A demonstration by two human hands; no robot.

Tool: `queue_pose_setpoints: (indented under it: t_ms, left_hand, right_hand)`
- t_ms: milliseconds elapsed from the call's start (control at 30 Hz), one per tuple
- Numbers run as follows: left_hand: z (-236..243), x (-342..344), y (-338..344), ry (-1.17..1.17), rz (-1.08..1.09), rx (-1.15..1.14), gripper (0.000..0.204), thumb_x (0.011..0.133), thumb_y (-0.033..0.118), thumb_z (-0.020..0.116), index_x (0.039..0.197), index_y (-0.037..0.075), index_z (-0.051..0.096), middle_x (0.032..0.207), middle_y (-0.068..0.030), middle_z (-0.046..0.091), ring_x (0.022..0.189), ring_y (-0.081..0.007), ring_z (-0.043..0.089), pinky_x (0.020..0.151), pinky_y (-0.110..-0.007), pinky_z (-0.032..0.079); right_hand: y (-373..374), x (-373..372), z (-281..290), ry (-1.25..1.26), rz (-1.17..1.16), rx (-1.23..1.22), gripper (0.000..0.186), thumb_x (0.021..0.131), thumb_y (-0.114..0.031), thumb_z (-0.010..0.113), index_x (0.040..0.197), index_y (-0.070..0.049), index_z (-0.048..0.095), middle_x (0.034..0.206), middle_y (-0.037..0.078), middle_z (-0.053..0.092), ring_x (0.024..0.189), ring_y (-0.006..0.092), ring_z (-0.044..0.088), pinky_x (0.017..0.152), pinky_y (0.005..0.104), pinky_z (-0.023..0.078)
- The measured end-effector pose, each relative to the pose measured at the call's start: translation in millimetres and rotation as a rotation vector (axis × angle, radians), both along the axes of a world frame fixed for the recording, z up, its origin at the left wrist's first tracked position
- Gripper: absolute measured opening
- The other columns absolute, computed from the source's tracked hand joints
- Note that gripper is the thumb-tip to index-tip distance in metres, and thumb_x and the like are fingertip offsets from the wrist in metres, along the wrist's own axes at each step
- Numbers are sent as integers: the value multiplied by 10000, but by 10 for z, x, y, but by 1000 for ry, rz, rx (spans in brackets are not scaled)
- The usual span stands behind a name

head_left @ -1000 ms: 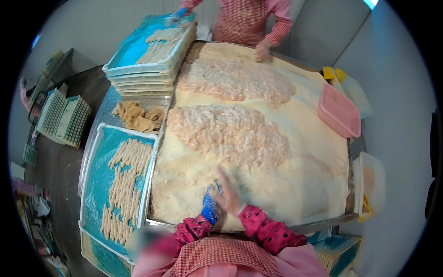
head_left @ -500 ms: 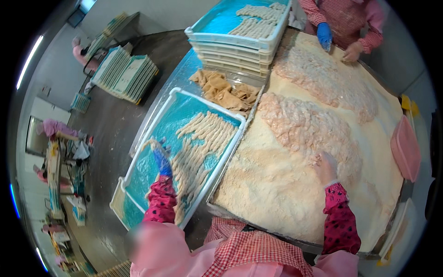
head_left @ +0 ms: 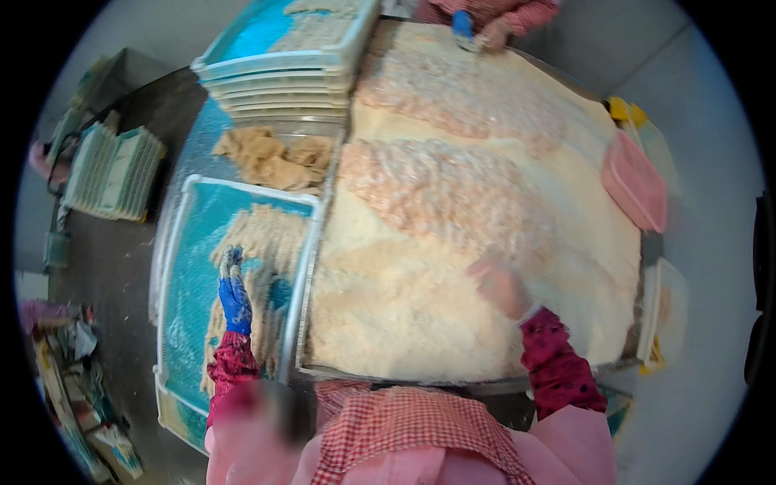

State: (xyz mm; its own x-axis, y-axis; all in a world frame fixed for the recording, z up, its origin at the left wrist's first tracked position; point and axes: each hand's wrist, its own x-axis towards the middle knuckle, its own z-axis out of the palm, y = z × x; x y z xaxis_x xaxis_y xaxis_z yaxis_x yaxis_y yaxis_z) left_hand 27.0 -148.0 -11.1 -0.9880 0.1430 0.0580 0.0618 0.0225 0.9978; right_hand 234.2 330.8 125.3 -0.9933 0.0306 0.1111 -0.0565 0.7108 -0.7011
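Observation:
My left hand, in a blue glove crusted with crumbs, is over a white-rimmed tray lined with blue sheeting. Its fingers stretch out straight above rows of pale, crumb-coated strips, and I see nothing gripped in them. On the right, my bare right hand hovers low over a wide bed of pale crumbs. Motion blurs its fingers, which look loosely apart. Just beyond it lies a heap of glossy pinkish raw strips; a second such heap stretches farther back.
A stack of trays rises at the far left, with brown crumpled cloth in front of it. A pink basket hangs at the right edge. Across the table, a co-worker's gloved hand touches the crumbs. More trays stand on the floor.
The view has swung right, so the table appears farther left. My left hand, which had a pale strip at its fingers, has moved from the tray's left side onto the rows.

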Motion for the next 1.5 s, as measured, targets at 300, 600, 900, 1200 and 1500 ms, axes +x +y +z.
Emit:
queue_pose_setpoints:
  t_ms: [300,600,900,1200,1500]
  left_hand:
    - [510,1516,2412,499,-842,-765,403,784,221,581,1164,96,528,1078,-155,561,954,-314,542,821,-383,442]
    - [637,1928,2946,777,-1056,-585,431,784,224,579,1208,173,520,1122,-124,544,1021,-306,504,878,-391,403]
    - [538,1669,3128,600,-681,-480,335,723,73,569,1058,79,570,1031,-142,570,908,-313,542,805,-371,439]
    - [888,1624,2869,-485,-489,-19,277,865,81,518,1141,59,541,1038,-65,598,890,-163,571,773,-295,455]
    - [710,1351,2624,199,-792,-626,307,797,176,570,1091,89,576,1021,-139,599,901,-302,575,768,-347,461]
  right_hand:
    - [-541,711,-385,-222,119,260,448,696,-224,647,1101,-52,557,1076,145,559,1017,307,517,905,401,387]
    - [177,1491,-417,-27,-594,277,330,708,-143,611,1033,-96,584,1071,133,535,1023,313,483,902,391,381]
    - [308,1678,-930,-43,-750,-326,350,781,-11,465,1119,-46,549,1107,139,568,1020,237,538,901,308,400]
    - [191,1211,-543,-132,-441,-197,342,796,-64,511,1135,-56,550,1056,135,600,938,268,580,815,324,448]
    - [9,1120,-565,52,-541,-191,292,716,-47,559,1002,-74,609,937,122,616,833,298,580,755,364,464]
